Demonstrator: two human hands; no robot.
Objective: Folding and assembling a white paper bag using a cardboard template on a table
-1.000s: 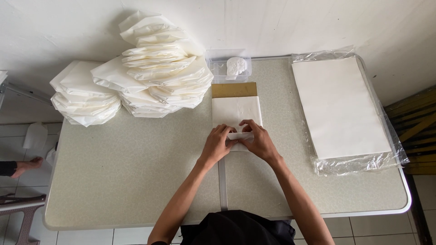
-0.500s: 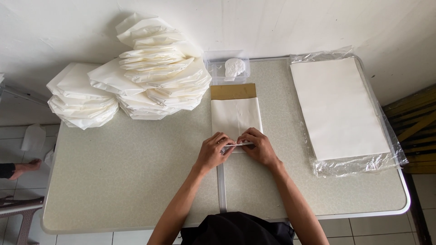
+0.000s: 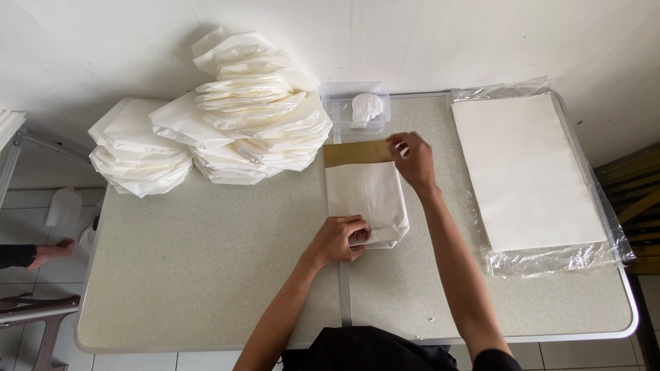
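White folded paper bag (image 3: pixel 364 199) lies flat at the middle of the speckled grey tabletop (image 3: pixel 206 275); left hand (image 3: pixel 338 239) presses its near folded edge, fingers together, while right hand (image 3: pixel 412 159) pinches its far corner by the brown card strip (image 3: pixel 354 152).

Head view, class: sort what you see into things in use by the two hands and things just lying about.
In use:
white paper bag
brown card under it
left hand, pressing the bag's near fold
right hand, at the card's far corner

Lying about:
piles of folded bags
wrapped sheet stack
clear tub
table
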